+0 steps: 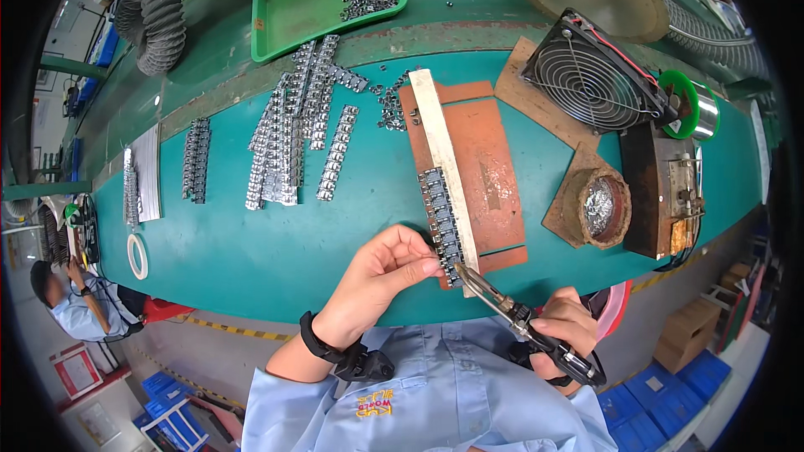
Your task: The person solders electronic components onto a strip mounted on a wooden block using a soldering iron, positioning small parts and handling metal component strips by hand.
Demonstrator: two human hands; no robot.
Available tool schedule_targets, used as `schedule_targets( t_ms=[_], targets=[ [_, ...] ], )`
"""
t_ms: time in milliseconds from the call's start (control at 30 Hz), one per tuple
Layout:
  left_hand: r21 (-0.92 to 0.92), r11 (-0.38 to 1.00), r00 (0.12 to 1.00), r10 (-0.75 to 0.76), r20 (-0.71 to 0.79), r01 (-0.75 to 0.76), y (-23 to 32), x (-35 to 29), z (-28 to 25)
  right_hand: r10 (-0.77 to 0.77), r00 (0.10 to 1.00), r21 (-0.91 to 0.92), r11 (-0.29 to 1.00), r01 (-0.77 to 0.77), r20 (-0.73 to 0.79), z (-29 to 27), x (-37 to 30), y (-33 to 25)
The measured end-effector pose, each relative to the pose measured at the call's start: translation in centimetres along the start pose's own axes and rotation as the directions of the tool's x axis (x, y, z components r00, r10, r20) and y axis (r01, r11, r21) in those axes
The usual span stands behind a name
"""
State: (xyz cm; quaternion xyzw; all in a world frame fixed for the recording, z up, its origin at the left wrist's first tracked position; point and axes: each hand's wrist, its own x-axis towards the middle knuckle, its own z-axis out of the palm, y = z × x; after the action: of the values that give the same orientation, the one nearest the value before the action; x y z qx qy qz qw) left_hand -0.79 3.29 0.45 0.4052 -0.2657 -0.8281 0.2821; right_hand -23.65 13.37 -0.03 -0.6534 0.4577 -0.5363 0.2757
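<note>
Left hand (381, 272) at the near edge of the teal workbench (251, 243), wrist wearing a black strap, fingertips pinched together on the near end of a row of small metal clips (441, 222). Row lying along the left side of a pale wooden strip (444, 163), touching it, both resting on a rust-brown board (490, 176) in front of the body. Right hand (568, 322) curled tight round the black handles of needle-nose pliers (523, 318), closed tips meeting the near end of the row just beside the left fingertips; whether the tips actually grip a clip cannot be told. Farther back on the bench, several loose strips of the same metal clips (289, 138) piled side by side, with 1 more pair (196, 159) off to the left and a scatter of single pieces (389, 105) near the board's far end. Green plastic tray (293, 12) beyond, holding a heap of small metal parts in its far right corner. To the right, a black wire-guarded fan (586, 75) propped at a tilt, a crusted solder pot (599, 208) with silvery metal inside, and a green spool (682, 105). Roll of white tape (136, 255) near the bench's left edge. Another person in a blue shirt (71, 305) at lower left, well apart.
</note>
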Motion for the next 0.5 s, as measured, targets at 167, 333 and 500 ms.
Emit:
schedule_targets(
  t_ms=[167, 333, 500],
  targets=[
    [-0.015, 1.000, 1.000, 0.006, 0.019, -0.006, 0.01, 0.01, -0.06, 0.009, 1.000, -0.024, 1.000, -0.009, 0.025, 0.25, -0.08, 0.20],
    [-0.023, 1.000, 1.000, 0.009, 0.030, -0.008, -0.06, 0.15, -0.09, 0.016, 1.000, -0.023, 1.000, -0.016, 0.025, 0.46, 0.10, 0.25],
    [-0.028, 1.000, 0.999, 0.009, 0.032, -0.008, 0.02, 0.15, -0.22, 0.014, 0.999, -0.018, 1.000, -0.013, 0.050, 0.41, 0.38, 0.27]
  ],
)
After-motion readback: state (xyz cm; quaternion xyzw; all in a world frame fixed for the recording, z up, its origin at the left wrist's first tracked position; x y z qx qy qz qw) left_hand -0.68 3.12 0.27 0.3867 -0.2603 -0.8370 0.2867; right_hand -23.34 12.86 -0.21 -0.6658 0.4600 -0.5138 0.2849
